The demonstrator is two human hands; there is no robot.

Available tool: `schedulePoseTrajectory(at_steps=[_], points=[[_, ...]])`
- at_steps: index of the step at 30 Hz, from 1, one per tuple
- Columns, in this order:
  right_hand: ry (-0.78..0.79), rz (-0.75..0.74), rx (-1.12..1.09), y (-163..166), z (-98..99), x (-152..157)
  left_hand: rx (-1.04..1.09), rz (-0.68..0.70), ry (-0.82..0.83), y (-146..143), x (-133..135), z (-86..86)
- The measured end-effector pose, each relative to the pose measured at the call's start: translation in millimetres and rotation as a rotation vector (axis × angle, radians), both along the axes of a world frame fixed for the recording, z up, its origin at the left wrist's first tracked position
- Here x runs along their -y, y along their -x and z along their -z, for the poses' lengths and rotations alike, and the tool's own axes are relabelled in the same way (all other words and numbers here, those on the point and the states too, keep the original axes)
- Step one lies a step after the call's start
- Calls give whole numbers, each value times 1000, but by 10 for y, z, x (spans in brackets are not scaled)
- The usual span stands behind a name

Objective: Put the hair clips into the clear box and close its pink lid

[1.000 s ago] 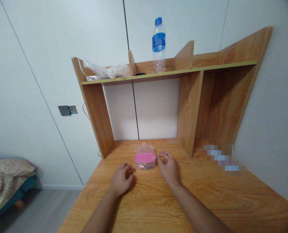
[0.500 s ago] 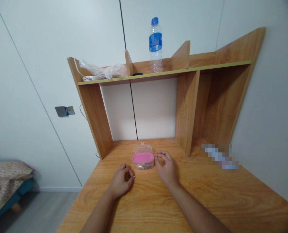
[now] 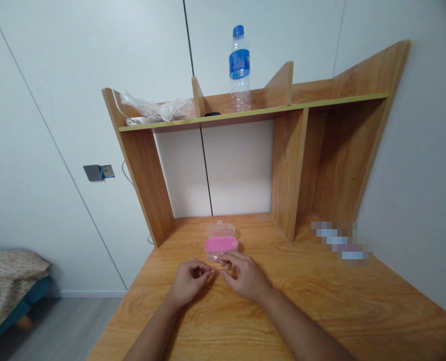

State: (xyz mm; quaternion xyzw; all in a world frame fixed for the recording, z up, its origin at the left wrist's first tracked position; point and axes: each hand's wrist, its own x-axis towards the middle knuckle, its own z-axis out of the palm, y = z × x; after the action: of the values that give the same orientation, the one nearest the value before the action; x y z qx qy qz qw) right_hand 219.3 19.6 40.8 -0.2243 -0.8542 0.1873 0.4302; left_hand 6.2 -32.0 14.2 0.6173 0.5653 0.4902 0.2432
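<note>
In the head view, the only one, the pink-topped box (image 3: 221, 244) sits upright on the table (image 3: 223, 321), just beyond the hands and near the middle, presumably so that both can reach it easily. Its clear lid (image 3: 215, 230) lies folded back on the far side, which leaves the pink top uncovered and the near side unobstructed. The left hand (image 3: 188, 283) is low over the table, thumb and forefinger pinched on a small pale thing (image 3: 212, 271) just in front of the box; a fingertip hold like this probably suits something so tiny. The right hand (image 3: 250, 278) faces it, partly covering the box's front, its thumb apart from its curled fingers; whether they touch the box is unclear. A bottle (image 3: 240, 70) and a plastic bag (image 3: 177, 109) rest on the shelf (image 3: 260, 114) above, perhaps to leave working room below
</note>
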Motion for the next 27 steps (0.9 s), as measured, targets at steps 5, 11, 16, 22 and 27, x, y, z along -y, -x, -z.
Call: schedulePoseTrajectory(at_steps=[5, 11, 16, 22, 27], points=[[-29, -85, 208, 76, 97, -6, 121, 65, 27, -14, -14, 38], [-56, -32, 196, 108, 148, -29, 216, 136, 35, -1, -24, 71], [-45, -2, 158, 98, 94, -3, 210, 159, 66, -22, 8, 2], [-7, 18, 127, 100, 81, -7, 143, 177, 8, -37, 22, -6], [46, 36, 123, 102, 101, -21, -26, 106, -43, -26, 24, -18]])
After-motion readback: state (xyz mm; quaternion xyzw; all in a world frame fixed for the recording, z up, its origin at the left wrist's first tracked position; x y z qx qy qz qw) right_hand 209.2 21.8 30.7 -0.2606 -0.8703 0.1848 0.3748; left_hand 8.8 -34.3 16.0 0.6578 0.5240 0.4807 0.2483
